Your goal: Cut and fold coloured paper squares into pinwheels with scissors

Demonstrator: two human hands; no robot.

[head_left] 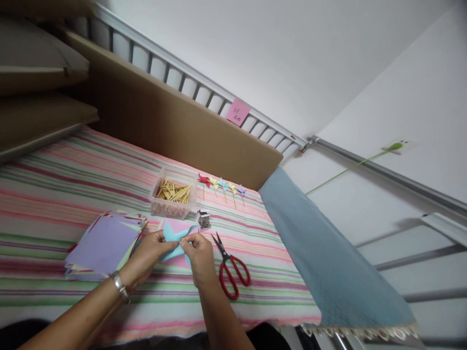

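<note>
Between my hands is a light-blue paper pinwheel [170, 233], its corners folded toward the centre. My left hand [152, 250] pinches it from the left, thumb near the middle. The fingertips of my right hand [199, 253] press together at the pinwheel's centre; whether a pin is in them is too small to tell. Beneath lies a pink paper sheet [180, 262]. Red-handled scissors [229, 267] rest to the right of my right hand, blades pointing away. Just beyond my hands sits a small open pack of metal pins [204, 220].
Left of my hands is a stack of coloured paper squares [100, 245]. A clear plastic box [171, 209] holds many thin sticks. Several finished pinwheels [223, 183] lie in a row behind. A cardboard panel [175, 116] borders the striped cloth [277, 287]; a blue cloth [321, 253] hangs right.
</note>
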